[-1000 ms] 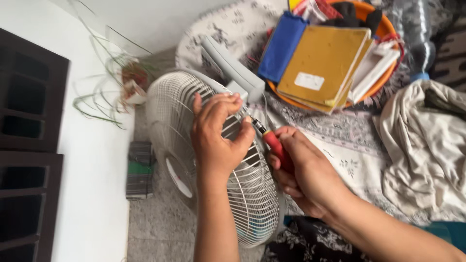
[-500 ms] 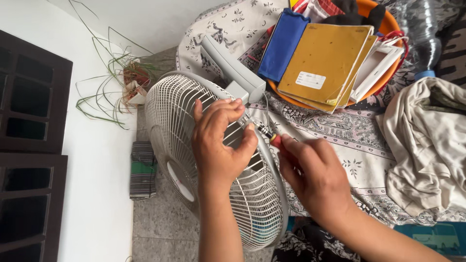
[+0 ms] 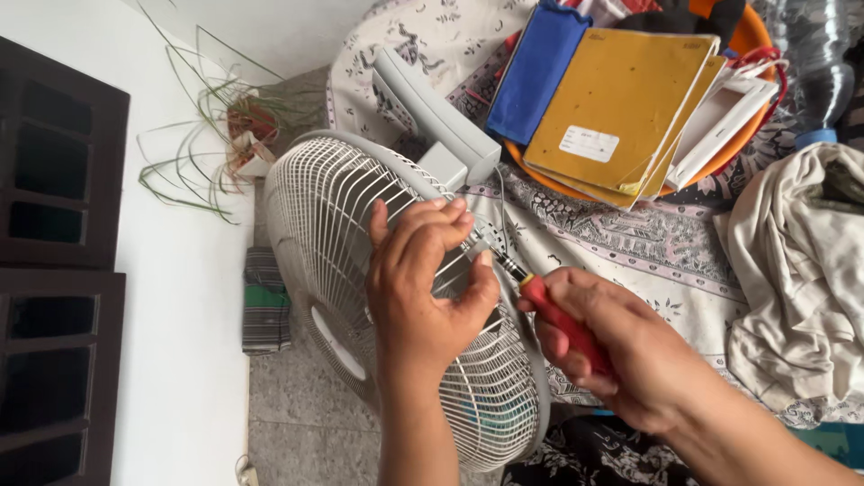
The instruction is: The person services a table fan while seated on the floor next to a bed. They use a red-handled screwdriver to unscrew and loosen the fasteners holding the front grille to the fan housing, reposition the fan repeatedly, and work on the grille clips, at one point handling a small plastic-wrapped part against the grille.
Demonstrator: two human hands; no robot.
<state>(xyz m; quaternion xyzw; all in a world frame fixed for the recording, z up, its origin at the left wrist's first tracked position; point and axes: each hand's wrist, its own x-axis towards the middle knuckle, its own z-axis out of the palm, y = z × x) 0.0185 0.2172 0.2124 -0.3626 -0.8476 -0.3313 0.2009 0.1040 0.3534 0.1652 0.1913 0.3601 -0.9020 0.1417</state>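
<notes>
Two hands working: left hand (image 3: 423,288) is pinching the fan (image 3: 360,270) grille, right hand (image 3: 621,355) is gripping a screwdriver (image 3: 562,319); yellow folder (image 3: 621,99), white label, lying behind.

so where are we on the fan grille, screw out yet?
Nothing looks done yet: the white fan grille is closed all round its rim. In hand: the left hand steadies the grille at the rim clip while the right hand drives a red-handled screwdriver into it. Whether the screw is loose cannot be told. Left: freeing that clip and lifting the grille off.
</notes>
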